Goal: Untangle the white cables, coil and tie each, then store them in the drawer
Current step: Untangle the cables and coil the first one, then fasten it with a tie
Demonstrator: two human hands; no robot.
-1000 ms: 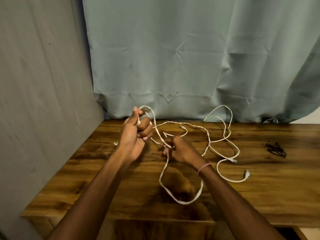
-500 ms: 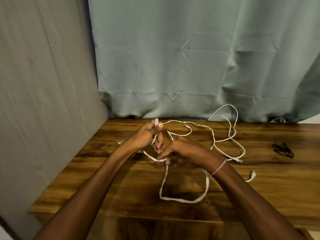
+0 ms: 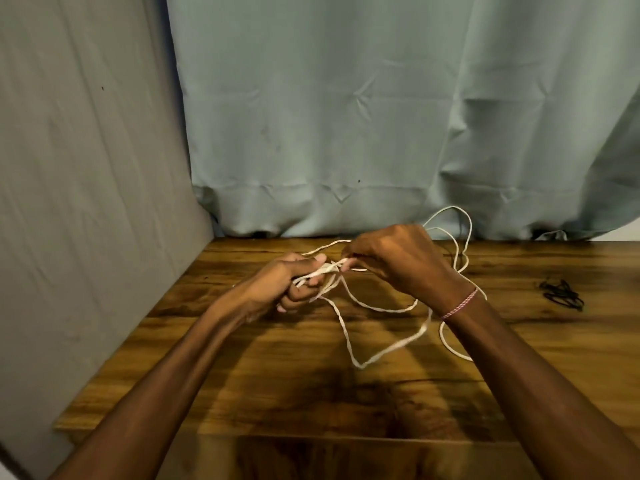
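Two hands meet above the back of the wooden worktop (image 3: 311, 386), and both are on the white cables (image 3: 401, 344). The left hand (image 3: 291, 285) has its fingers (image 3: 301, 296) curled round a small bunch of strands, grasping them in the fist. The right hand (image 3: 398, 261), with a thin bracelet (image 3: 459, 304) at the wrist, pinches a strand just beside the left thumb, its fingers bent down onto it. Judging from this, the task is at its first stage, the untangling. No cable lies coiled and none is tied. The black ties (image 3: 562, 294) sit in a loose heap well apart on the right of the worktop, apparently untouched, and no open drawer can be made out. So the separating, coiling, tying and storing all seem left to do. The cables are thin, pale and limp. From the hands one long loop hangs down to the worktop and bends to a point near the middle, while another strand curves under the right wrist. Further loops rise behind the right hand against the grey-green curtain (image 3: 346, 116). The strands cross one another at the hands, and how many cables there are cannot be counted. Their plug ends are not visible here.
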